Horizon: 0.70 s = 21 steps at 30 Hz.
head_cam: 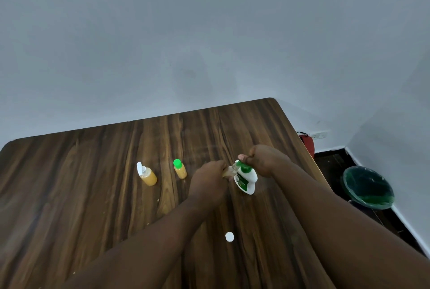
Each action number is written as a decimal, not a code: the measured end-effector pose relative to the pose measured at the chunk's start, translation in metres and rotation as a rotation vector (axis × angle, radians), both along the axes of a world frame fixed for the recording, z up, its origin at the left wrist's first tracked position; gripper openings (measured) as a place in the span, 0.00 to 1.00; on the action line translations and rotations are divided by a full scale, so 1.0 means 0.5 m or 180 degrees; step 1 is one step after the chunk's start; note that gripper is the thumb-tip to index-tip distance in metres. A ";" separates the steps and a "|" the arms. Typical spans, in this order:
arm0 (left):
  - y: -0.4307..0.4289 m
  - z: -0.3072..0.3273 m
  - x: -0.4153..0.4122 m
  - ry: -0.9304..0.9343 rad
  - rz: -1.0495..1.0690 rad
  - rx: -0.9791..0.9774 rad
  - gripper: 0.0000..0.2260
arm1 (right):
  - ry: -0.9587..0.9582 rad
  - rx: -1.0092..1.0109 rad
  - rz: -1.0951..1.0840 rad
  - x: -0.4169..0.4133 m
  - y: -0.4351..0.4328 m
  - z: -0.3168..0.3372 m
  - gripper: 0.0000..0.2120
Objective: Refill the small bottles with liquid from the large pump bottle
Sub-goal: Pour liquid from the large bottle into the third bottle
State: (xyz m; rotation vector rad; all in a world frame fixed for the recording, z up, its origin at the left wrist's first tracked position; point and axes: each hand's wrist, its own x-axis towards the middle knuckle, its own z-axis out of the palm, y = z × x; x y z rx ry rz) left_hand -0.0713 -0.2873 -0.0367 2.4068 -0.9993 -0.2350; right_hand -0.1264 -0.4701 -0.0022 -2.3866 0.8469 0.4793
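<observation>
A white pump bottle (247, 180) with a green pump head and green label stands on the wooden table (93, 172). My right hand (263, 160) presses on its pump head from above. My left hand (209, 177) holds a small clear bottle (229, 170) tilted against the pump's spout; my fingers hide most of it. Two small bottles of orange liquid stand to the left: one with a green cap (179, 168), one with an open white flip cap (147, 175). A loose white cap (229, 236) lies on the table nearer me.
The table's right edge runs close beside my right arm. On the dark floor beyond it stands a bin with a green liner (368, 187). A red object (308, 144) and a wall socket (320, 135) sit by the wall.
</observation>
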 end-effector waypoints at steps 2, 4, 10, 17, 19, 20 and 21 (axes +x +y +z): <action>-0.001 -0.001 0.000 -0.0016 0.0020 0.0002 0.02 | 0.0032 0.0022 -0.0009 0.000 0.002 -0.002 0.25; 0.000 -0.004 -0.002 0.0016 0.0040 -0.0015 0.02 | 0.0050 -0.0010 0.0000 0.001 0.003 -0.001 0.25; -0.001 -0.008 0.001 0.0027 0.0008 -0.0004 0.02 | 0.0031 0.0028 0.0055 0.002 0.003 0.011 0.25; -0.003 -0.005 0.000 0.0058 0.0037 0.0019 0.01 | 0.0001 0.0032 -0.0028 0.001 0.003 0.004 0.26; -0.003 -0.005 -0.002 0.0010 0.0007 0.0019 0.01 | -0.0014 0.0040 -0.0020 0.002 0.002 0.004 0.27; -0.003 -0.005 -0.003 -0.0011 0.0001 0.0038 0.01 | -0.0015 0.0037 -0.0014 0.001 0.003 0.003 0.26; -0.004 -0.003 -0.003 -0.0010 0.0002 0.0042 0.01 | -0.0013 0.0052 -0.0019 -0.001 0.004 0.001 0.26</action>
